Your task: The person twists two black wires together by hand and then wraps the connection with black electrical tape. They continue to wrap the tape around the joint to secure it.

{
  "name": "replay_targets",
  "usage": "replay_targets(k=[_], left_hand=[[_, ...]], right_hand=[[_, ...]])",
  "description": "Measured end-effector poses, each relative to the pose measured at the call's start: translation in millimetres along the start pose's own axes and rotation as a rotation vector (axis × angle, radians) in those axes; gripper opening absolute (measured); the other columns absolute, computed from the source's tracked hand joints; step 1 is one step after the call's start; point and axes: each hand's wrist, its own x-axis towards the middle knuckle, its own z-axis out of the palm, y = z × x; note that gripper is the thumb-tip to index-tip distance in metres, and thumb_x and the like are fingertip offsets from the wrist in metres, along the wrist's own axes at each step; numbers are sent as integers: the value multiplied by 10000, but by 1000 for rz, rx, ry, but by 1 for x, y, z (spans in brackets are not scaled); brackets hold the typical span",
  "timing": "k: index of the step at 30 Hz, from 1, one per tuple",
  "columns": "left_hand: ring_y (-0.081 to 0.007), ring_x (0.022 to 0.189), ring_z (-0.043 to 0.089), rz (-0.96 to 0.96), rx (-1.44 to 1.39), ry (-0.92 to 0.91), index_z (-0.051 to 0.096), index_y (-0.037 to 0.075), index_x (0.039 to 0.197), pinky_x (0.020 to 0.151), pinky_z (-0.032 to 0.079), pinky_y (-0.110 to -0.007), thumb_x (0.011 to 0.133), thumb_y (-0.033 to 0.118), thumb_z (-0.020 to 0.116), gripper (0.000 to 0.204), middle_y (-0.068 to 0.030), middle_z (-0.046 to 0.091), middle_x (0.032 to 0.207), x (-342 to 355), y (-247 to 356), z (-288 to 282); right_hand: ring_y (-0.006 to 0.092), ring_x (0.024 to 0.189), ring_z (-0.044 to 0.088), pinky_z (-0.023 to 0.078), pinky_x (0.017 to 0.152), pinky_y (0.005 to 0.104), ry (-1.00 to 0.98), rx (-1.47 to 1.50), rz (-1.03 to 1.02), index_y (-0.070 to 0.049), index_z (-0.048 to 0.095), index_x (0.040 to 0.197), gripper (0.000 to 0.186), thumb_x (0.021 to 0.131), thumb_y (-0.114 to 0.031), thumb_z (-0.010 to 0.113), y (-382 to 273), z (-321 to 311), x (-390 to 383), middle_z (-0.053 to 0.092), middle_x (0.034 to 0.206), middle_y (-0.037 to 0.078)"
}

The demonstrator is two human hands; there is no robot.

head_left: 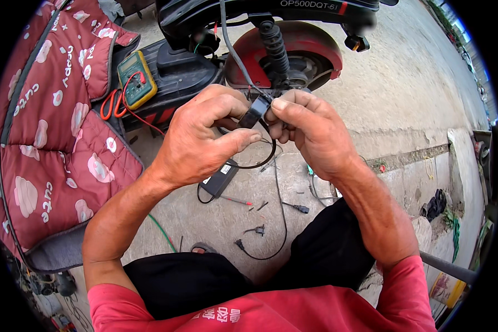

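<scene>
**Two hands on one small black plug, out on the concrete**

The ground is grey concrete (404,94), outdoors, with cracks and bits of rubbish at the side. An electric scooter (249,33) stands in front of the person. Its red rear mudguard (310,41) and black spring are at the top of the view. A red quilted cover (55,138) with pink patches hangs on the left. A yellow multimeter (136,77) with red leads lies on the scooter's black footboard.

The person sits low, with black trousers and a red shirt at the bottom edge.

Both hands meet in the middle, held up in the air above the ground. Between them is a small black plug (254,113) on a thin black cable (260,160). The left hand (205,135) is closed around it from the left, with the thumb pointing right under the plug. The right hand (304,130) pinches it from the right, fingertips on the top end. So the plug sits right between the two hands, touching both, and neither is nearer.

The plug's long side is tilted, with its top leaning to the right, toward the right hand. The cable loops down under the hands. A grey cable (232,52) comes down from the scooter to the same spot.

On the ground below lies a black charger box (218,180), plus small loose black connectors (300,208) and a green wire (161,232).
</scene>
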Motion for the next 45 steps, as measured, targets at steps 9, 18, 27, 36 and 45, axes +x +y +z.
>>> replay_targets(k=[9, 18, 27, 36, 45], left_hand=[[-94, 923, 585, 5, -49, -34, 653, -4, 992, 773, 517, -234, 807, 23, 771, 221, -73, 573, 1116, -5, 1, -8], [-89, 907, 587, 11, 8, -45, 648, -2, 979, 755, 527, -227, 792, 33, 784, 234, -75, 563, 1121, -7, 6, -14], [-94, 904, 592, 3, -24, -53, 640, -5, 974, 747, 536, -228, 806, 64, 782, 231, -79, 566, 1115, -9, 3, -13], [-122, 845, 630, 56, 43, -42, 655, -15, 921, 722, 545, -254, 809, 104, 782, 207, -86, 611, 1040, -6, 7, -14], [-74, 839, 594, -46, -116, 12, 655, -25, 934, 709, 513, -224, 824, 88, 791, 208, -41, 597, 1013, -8, 11, -14]], right_hand=[[55, 654, 497, 410, 574, 229, 143, -294, -173, -14, 613, 825, 190, 906, -165, 693, 3, 4, -2, 589, 735, 0], [47, 659, 537, 450, 584, 237, 187, -483, -184, 15, 645, 872, 163, 894, -142, 682, -2, 12, -7, 635, 745, 27], [56, 737, 559, 475, 659, 230, 147, -349, -207, 27, 676, 1003, 185, 921, -139, 673, 1, 12, -7, 656, 816, 18], [48, 719, 557, 480, 649, 225, 138, -381, -217, 4, 678, 940, 93, 885, -69, 698, -3, 12, -10, 653, 826, 13], [125, 647, 569, 473, 602, 286, 254, -641, -373, 6, 659, 865, 100, 813, -53, 720, -1, 18, -10, 615, 802, 74]])
